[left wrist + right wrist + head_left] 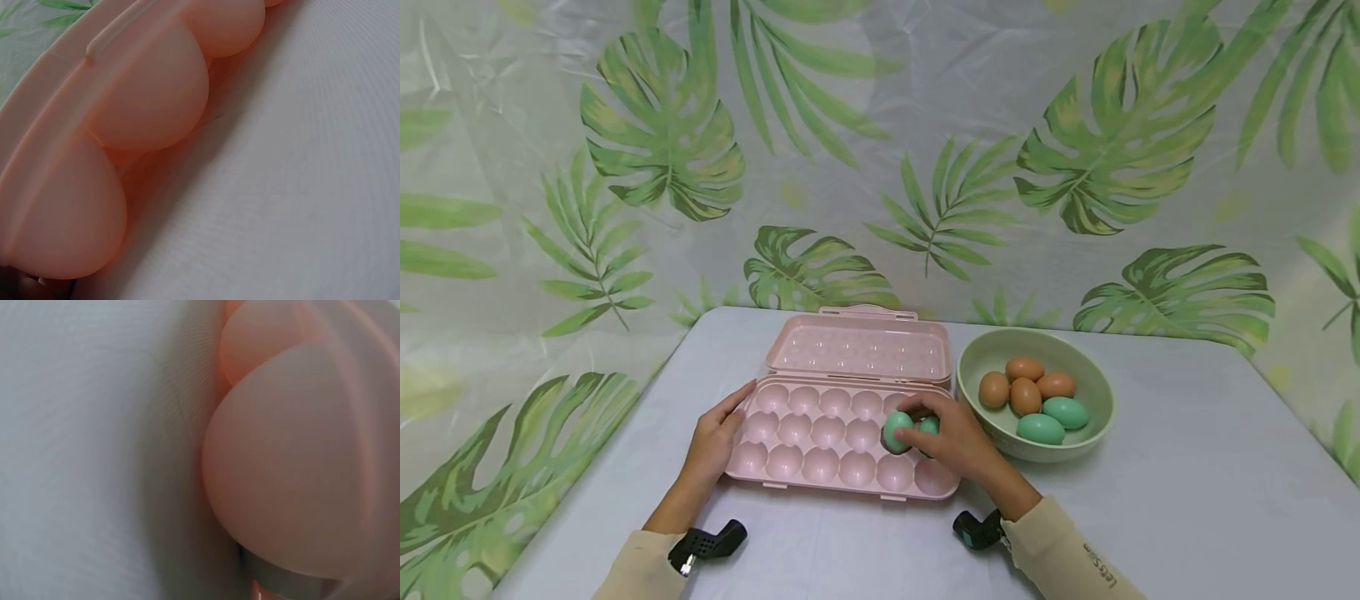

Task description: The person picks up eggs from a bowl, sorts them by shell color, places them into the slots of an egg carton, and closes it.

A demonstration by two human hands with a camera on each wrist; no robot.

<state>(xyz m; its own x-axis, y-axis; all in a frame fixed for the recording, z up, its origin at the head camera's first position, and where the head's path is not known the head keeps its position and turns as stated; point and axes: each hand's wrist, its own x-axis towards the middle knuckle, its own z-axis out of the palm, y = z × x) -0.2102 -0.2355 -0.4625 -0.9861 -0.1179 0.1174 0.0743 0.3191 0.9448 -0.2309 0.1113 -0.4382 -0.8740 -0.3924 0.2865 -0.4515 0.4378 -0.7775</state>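
A pink egg box lies on the table with its lid folded back. At its left end my left hand holds the edge, fingers along the side and thumb at the rim. Between the thumb and fingers of my right hand is a green egg, pinched over the cups at the right part of the box. Another green egg shows beside it, partly hidden by the right hand. Both wrist views show the undersides of the cups close up.
A pale green bowl stands right of the box, holding several brown eggs and two green eggs. The right forearm passes in front of the bowl. A leaf-patterned sheet hangs behind the white table.
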